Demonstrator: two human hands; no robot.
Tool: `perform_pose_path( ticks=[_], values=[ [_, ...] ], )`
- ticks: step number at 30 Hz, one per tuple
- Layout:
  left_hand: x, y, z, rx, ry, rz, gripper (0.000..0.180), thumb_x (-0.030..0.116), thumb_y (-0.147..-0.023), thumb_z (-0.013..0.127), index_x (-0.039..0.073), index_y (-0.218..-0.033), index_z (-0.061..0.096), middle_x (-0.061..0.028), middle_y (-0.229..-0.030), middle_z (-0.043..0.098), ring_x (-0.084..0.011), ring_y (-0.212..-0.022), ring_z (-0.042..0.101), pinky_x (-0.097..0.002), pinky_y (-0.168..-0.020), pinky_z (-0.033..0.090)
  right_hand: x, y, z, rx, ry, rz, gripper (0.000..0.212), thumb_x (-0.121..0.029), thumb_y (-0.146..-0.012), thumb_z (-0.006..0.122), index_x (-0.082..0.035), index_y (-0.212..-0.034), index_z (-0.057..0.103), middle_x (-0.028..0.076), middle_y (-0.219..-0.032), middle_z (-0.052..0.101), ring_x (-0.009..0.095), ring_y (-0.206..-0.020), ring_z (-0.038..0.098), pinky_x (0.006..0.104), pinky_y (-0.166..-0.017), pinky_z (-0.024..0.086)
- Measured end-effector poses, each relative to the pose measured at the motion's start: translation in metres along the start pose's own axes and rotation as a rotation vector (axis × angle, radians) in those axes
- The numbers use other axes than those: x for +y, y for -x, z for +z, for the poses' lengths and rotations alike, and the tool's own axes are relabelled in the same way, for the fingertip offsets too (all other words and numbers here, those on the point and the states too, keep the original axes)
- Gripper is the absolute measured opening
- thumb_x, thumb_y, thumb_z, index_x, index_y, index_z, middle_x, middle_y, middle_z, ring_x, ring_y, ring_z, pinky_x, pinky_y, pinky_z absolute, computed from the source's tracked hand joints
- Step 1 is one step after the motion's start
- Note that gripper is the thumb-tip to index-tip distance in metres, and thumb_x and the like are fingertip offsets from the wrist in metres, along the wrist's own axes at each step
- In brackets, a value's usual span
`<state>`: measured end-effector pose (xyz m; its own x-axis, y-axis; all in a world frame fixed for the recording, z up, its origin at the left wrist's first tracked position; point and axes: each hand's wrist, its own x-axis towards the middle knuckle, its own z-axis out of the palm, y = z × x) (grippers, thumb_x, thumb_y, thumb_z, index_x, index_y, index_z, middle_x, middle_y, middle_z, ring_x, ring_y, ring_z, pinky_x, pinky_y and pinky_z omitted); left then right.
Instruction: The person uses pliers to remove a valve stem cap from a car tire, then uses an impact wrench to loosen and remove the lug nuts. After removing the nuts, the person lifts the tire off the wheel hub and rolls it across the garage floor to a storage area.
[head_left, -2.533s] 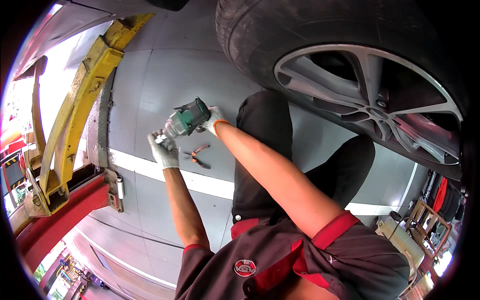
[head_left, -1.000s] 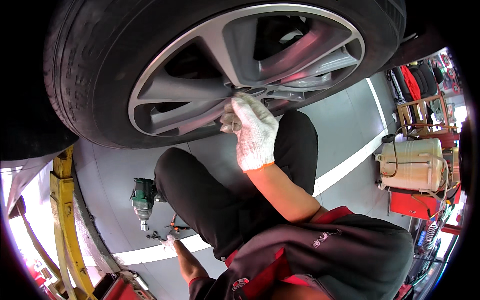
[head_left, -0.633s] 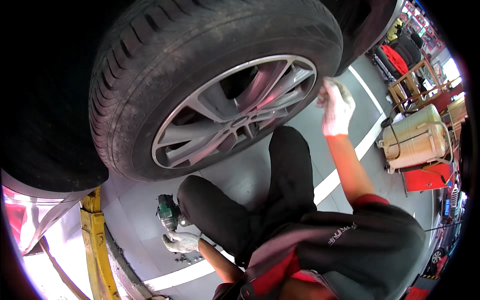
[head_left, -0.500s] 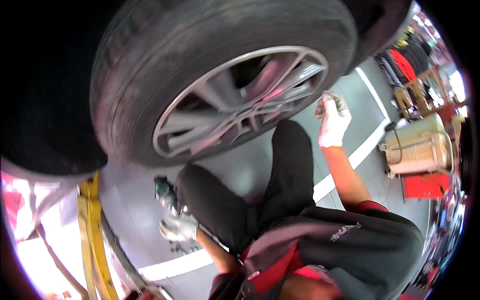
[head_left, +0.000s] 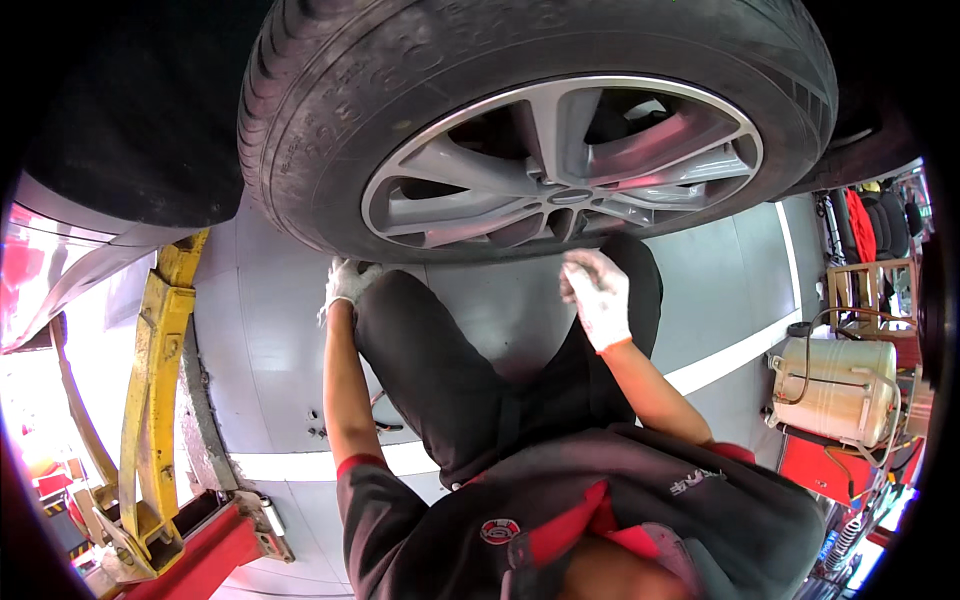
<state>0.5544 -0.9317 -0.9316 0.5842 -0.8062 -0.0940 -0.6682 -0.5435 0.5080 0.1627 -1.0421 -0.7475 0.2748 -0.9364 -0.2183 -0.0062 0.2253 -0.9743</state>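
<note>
A large black tire (head_left: 320, 140) on a silver spoked wheel rim (head_left: 550, 130) stands raised in front of me. My left hand (head_left: 345, 284), in a whitish glove, is at the tire's lower left edge beside my knee. Its fingertips are partly hidden, so whether it grips anything does not show. My right hand (head_left: 600, 300), gloved in soiled white, is held up just below the rim over my other thigh. Its fingers are curled together; anything inside them is hidden. Small dark metal pieces (head_left: 318, 425) lie on the floor beside my left forearm.
A yellow lift arm (head_left: 155, 390) with a red base (head_left: 200, 550) stands at the left. At the right are a pale tank (head_left: 840, 390) with hoses, a red box (head_left: 815, 465) and a wooden frame (head_left: 870, 300). White lines (head_left: 725, 365) cross the grey floor.
The wheel rim, blurred before, is sharp now. My left hand has moved up from beside a green-and-silver tool on the floor to the tire; that tool no longer shows. My right hand has come down and inward.
</note>
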Motion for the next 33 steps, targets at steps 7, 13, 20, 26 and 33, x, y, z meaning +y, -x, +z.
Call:
perform_pose_path(
  ticks=[7, 13, 20, 26, 33],
  values=[
    [0.006, 0.006, 0.055, -0.044, -0.24, -0.382, 0.062, 0.03, -0.08, 0.065, 0.025, -0.137, 0.041, -0.0156, -0.123, 0.053, -0.0337, -0.11, 0.057, -0.0516, -0.097, 0.041, 0.031, 0.029, -0.081, 0.212, 0.103, 0.164, 0.017, -0.006, -0.088, 0.06, 0.001, -0.102, 0.061, 0.004, -0.077, 0.061, 0.01, -0.06, 0.057, 0.0225, -0.053, 0.049],
    [-0.033, 0.027, 0.077, -0.131, -0.695, -0.379, 0.056, 0.016, -0.094, 0.042, 0.024, -0.148, 0.027, -0.0089, -0.12, 0.055, -0.0219, -0.109, 0.056, -0.0501, -0.102, 0.032, 0.034, 0.018, -0.066, 0.195, 0.147, 0.184, 0.017, -0.007, -0.088, 0.06, 0.001, -0.103, 0.061, 0.006, -0.078, 0.062, 0.011, -0.061, 0.058, 0.0233, -0.054, 0.049],
    [-0.027, 0.031, 0.044, -0.182, -0.332, -0.44, 0.056, 0.048, -0.081, 0.059, 0.017, -0.126, 0.048, -0.0147, -0.093, 0.067, -0.037, -0.091, 0.064, -0.0482, -0.082, 0.046, 0.046, 0.02, -0.045, 0.096, 0.232, 0.2, 0.018, -0.006, -0.089, 0.057, 0.002, -0.104, 0.061, 0.006, -0.077, 0.061, 0.011, -0.062, 0.058, 0.0238, -0.056, 0.05],
    [-0.062, 0.046, 0.013, -0.074, -0.211, -0.427, 0.078, 0.055, -0.075, 0.065, 0.023, -0.14, 0.036, -0.02, -0.133, 0.047, -0.0391, -0.101, 0.062, -0.0502, -0.082, 0.05, 0.048, 0.005, -0.032, 0.115, 0.331, 0.253, 0.019, -0.006, -0.089, 0.056, 0.003, -0.104, 0.06, 0.006, -0.077, 0.06, 0.012, -0.061, 0.057, 0.0232, -0.053, 0.048],
    [-0.025, 0.036, 0.039, -0.233, -0.262, -0.645, 0.09, 0.034, -0.081, 0.063, 0.036, -0.151, 0.006, -0.0207, -0.153, 0.019, -0.0331, -0.102, 0.063, -0.0488, -0.079, 0.049, 0.037, -0.027, -0.004, 0.076, 0.259, 0.128, 0.02, -0.009, -0.088, 0.061, 0.001, -0.106, 0.061, 0.006, -0.079, 0.062, 0.012, -0.062, 0.058, 0.0243, -0.055, 0.049]
  ],
)
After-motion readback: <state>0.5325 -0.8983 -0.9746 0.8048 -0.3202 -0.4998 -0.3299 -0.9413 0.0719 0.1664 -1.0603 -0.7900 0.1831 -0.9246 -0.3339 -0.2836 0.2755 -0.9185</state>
